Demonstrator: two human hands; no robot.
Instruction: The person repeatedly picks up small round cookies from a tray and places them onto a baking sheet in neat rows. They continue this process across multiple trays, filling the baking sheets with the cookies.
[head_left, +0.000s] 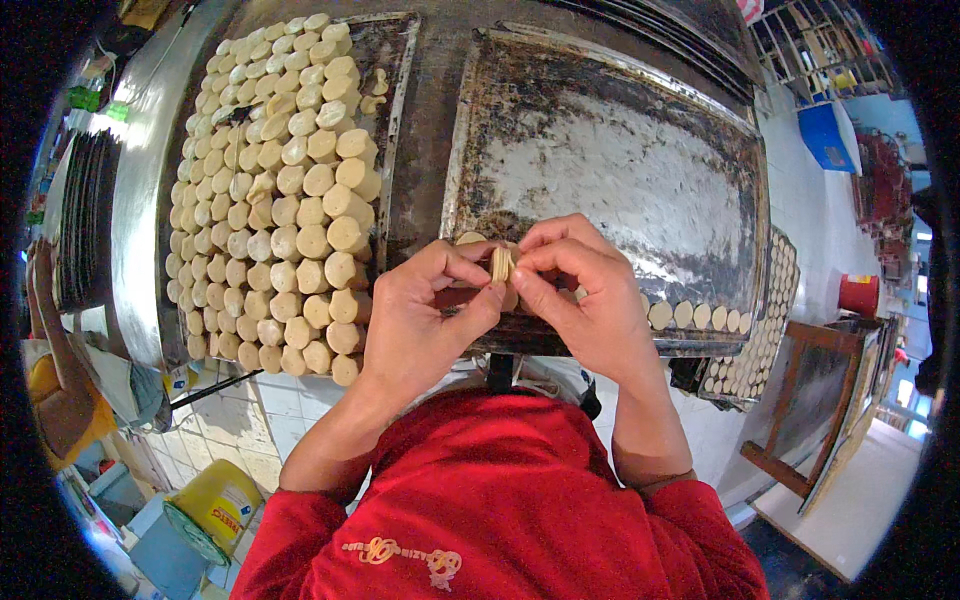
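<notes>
Between my two hands is a small stack of thin, pale dough discs [501, 264], standing on edge. My left hand [425, 315] pinches it from the left with thumb and fingers. My right hand [590, 295] has its thumb and fingertips closed on the stack's right side. Both hands are over the near left part of a worn, dark-edged baking tray [620, 150]. Along that tray's near edge lies a row of single dough discs [684, 316], partly hidden by my hands. To the left, many stacked dough discs [290, 180] stand close together in rows.
A second tray of discs [768, 310] sits lower at the right, near a wooden frame [800, 420]. A yellow bucket [215, 505] is at the lower left. At the far left, another person's arm [60, 350] shows. A red bucket [859, 294] stands far right.
</notes>
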